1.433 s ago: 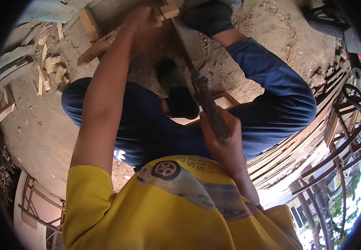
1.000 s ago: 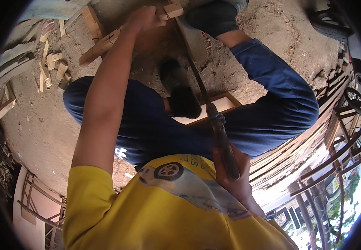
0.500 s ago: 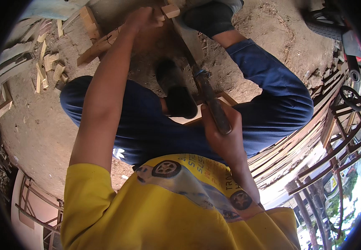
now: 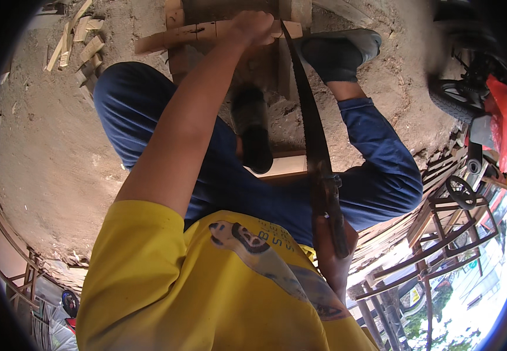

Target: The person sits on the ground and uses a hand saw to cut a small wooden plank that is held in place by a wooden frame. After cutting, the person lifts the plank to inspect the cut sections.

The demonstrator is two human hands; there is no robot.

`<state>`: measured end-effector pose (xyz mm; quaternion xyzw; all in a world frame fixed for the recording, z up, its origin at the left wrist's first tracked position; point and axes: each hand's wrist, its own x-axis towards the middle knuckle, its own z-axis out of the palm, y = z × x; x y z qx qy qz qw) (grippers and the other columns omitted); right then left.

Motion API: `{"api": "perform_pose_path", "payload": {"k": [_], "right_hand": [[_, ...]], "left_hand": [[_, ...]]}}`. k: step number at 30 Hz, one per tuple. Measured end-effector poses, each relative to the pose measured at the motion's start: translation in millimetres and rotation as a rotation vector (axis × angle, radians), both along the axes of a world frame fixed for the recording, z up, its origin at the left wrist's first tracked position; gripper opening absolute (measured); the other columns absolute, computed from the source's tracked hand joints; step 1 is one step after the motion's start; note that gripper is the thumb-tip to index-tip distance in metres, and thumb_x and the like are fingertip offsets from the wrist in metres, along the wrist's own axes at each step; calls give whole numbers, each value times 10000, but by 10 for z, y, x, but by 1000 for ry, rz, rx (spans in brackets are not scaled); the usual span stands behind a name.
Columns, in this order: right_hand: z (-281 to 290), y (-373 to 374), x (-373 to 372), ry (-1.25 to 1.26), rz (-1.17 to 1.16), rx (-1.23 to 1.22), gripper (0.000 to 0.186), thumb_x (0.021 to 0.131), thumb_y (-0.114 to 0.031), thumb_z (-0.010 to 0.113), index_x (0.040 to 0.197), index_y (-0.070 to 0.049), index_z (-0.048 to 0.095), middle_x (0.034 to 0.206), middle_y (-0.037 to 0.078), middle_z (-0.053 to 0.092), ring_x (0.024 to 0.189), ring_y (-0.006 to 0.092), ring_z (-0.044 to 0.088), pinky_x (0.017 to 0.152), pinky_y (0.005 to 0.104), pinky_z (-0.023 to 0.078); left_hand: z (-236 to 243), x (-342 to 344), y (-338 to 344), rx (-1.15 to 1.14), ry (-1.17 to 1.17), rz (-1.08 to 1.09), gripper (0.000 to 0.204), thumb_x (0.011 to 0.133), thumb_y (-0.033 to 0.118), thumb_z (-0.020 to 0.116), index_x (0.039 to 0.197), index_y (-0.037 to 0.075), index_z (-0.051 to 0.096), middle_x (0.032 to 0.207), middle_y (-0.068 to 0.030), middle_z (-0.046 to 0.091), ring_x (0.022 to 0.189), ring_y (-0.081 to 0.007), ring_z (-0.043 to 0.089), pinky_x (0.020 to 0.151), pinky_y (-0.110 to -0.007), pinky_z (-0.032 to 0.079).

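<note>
A long strip of wood (image 4: pixel 206 31) lies crosswise at the far side, over two wooden supports. My left hand (image 4: pixel 252 28) is closed over it near its right end. Just right of those fingers, the tip of a handsaw (image 4: pixel 307 105) meets the wood, its toothed blade slanting back toward me. Close to my body my right hand (image 4: pixel 334 237) wraps around the saw's dark handle, which partly hides the fingers. Dark lines cross the strip left of my left hand.
My dark shoes (image 4: pixel 341 52) rest on the dirt floor beside the right support (image 4: pixel 288 70). Offcuts of wood (image 4: pixel 91 50) lie at the far left. To the right are a motorcycle wheel (image 4: pixel 455 96), a red plastic bag (image 4: pixel 504 126) and stacked boards (image 4: pixel 438 175).
My right hand has drawn the saw back toward my body, so more of the blade shows. My left hand stays on the wood. The whole view has shifted and turned.
</note>
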<state>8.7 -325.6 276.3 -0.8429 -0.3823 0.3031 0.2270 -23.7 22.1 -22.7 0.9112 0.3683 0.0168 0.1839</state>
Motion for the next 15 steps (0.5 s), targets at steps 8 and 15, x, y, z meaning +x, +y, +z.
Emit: {"api": "perform_pose_path", "payload": {"k": [8,15], "right_hand": [[-21,77,-83,80,-105,-102,167,912,-139,574,879,21,609,561,-1,498,492,45,429,438,241,300],[-150,284,69,158,-105,-69,213,914,-145,553,1015,31,617,556,6,507,469,57,438,429,248,313]], "left_hand": [[-189,-8,5,20,-47,2,331,747,290,686,952,49,587,953,-147,663,922,-332,648,774,-446,525],[-4,-67,21,79,-147,23,274,723,206,681,934,41,624,931,-128,688,890,-296,671,766,-405,542]]}}
